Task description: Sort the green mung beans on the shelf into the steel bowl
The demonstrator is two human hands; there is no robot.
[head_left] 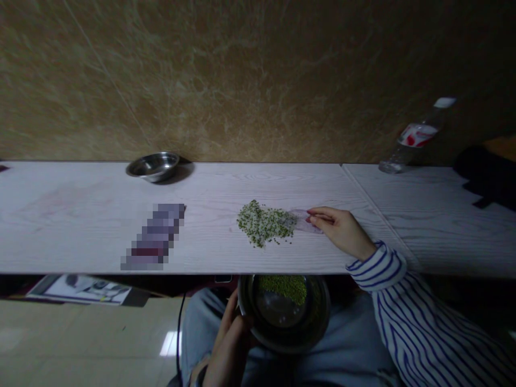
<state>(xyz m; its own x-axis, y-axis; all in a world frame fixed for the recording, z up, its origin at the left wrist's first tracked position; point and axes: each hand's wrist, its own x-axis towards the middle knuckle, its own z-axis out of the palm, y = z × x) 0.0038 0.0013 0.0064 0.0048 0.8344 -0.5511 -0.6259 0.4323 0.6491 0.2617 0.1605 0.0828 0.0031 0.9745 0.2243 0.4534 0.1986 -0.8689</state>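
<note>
A pale, wood-grained counter [209,252] runs across your view in front of a brown marbled wall [242,80]. At the middle of the counter lies a loose, flat pile of mixed small green beans and white grains [264,223], with a few green beans scattered along its near edge.

Your right hand [342,228] reaches in from the right, its wrist in a white sleeve with blue stripes [377,269]. Its thumb and fingers are pinched together on a thin, see-through, purplish piece [308,221], whose far end meets the right side of the pile.

Your left hand [236,328] is below the counter's front edge, closed on the left side of a round, shiny metal bowl [282,336]. The bowl sits over your lap, in light blue jeans [342,344], and green beans [288,287] lie inside it, gathered toward the far side.

Toward the back left of the counter is a smaller, shallow metal bowl [153,166], near the wall. Nearer you, also on the left, lies a long object blurred into purple-grey blocks [155,236]. At the back right stands a clear plastic bottle with a white cap and a red-and-white label [417,134]; to its right is a dark, bunched item [487,174].
</note>
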